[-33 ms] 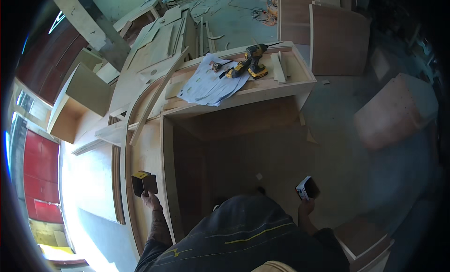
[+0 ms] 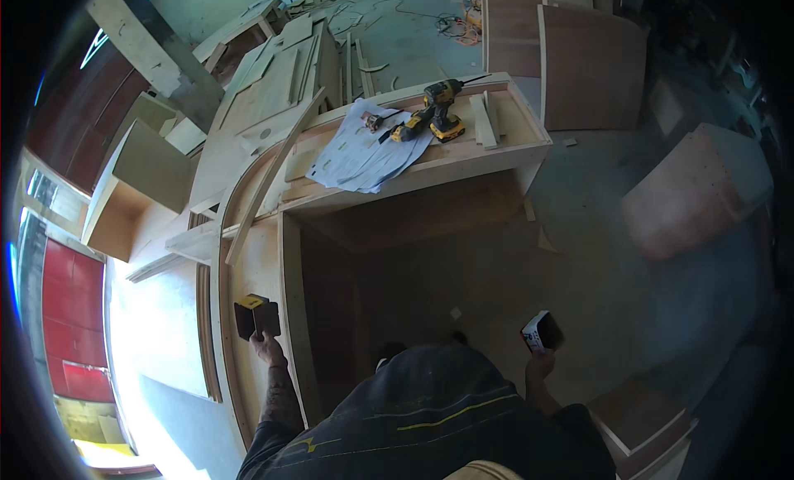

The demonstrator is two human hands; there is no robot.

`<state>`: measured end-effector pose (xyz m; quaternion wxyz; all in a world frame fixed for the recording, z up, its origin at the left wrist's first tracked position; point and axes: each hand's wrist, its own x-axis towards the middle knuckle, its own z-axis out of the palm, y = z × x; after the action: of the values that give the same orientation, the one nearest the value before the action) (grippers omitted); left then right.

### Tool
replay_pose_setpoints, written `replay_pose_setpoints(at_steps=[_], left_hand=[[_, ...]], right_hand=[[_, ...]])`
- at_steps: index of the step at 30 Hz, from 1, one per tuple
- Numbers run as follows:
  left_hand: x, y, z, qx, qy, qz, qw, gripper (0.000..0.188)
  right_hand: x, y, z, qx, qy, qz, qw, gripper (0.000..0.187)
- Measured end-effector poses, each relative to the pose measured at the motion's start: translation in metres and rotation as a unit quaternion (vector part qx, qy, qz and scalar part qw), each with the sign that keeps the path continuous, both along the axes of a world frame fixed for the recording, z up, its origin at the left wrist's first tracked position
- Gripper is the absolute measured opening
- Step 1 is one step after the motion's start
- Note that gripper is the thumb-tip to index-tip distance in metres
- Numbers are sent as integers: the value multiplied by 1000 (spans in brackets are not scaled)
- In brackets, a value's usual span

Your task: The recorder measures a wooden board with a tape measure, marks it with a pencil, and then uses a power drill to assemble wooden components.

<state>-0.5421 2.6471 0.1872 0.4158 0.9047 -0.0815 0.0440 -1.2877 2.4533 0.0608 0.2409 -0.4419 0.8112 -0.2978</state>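
My left hand (image 2: pixel 269 348) is closed on the lower part of a dark box-like block with a yellow strip (image 2: pixel 257 316). It is raised over the left arm of a curved wooden counter frame (image 2: pixel 252 273); whether the block touches the wood I cannot tell. Off to the right, my right hand (image 2: pixel 540 364) grips a small black box-like thing with a white printed side (image 2: pixel 542 333), held up above the floor. The exact kind of either thing does not show. Parts of the fingers are hidden behind what they hold.
On the counter's far section lie a cordless drill (image 2: pixel 445 108), a second yellow-and-black tool (image 2: pixel 411 126), paper sheets (image 2: pixel 364 161) and short wood strips (image 2: pixel 482 122). A long batten (image 2: pixel 277 174) leans across the frame. Wooden panels (image 2: pixel 591 70) and a curved piece (image 2: pixel 695 194) stand at right.
The surroundings sit slightly farther left in the picture. My left hand with its block appears a touch higher; my right hand looks the same.
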Motion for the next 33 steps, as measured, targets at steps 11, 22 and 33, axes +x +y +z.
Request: replay_pose_setpoints(at_steps=[11,22,33], left_hand=[[16,-430,33,-103,52,-274,955,29],[72,-697,-51,320,77,-206,922,39],[20,-763,17,295,17,-67,953,77]], right_hand=[[-12,-104,-11,75,-51,-201,976,32],[-22,-191,33,67,60,-341,936,32],[-86,-287,17,110,26,-408,906,33]])
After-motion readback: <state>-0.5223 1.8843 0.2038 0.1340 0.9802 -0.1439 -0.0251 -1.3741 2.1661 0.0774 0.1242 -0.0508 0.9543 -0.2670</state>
